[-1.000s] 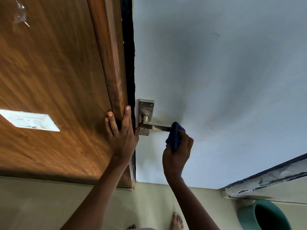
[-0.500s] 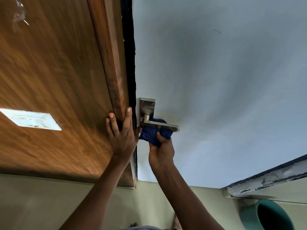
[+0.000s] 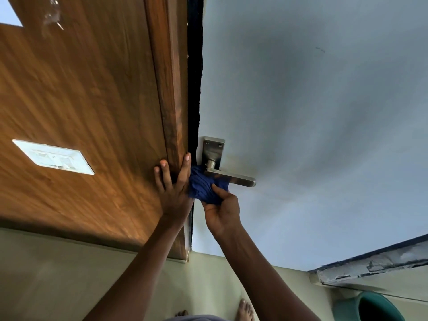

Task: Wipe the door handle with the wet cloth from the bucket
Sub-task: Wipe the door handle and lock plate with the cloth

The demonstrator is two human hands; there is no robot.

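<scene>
Right hand pressing blue cloth under metal door handle, left hand flat on wooden frame

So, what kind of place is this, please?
Most likely a room doorway in a home: a pale blue door with a metal lever handle, a wood-panelled wall carrying a switch plate, and a green bucket on the floor.

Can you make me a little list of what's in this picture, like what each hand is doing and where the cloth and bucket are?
left hand: flat against the wooden frame, holding nothing
right hand: gripping the blue cloth
blue cloth: bunched under the door handle, near its base
door handle: metal lever on a plate, on the pale door
bucket: green, on the floor, bottom right
wall switch: white, on the wood panel
</scene>
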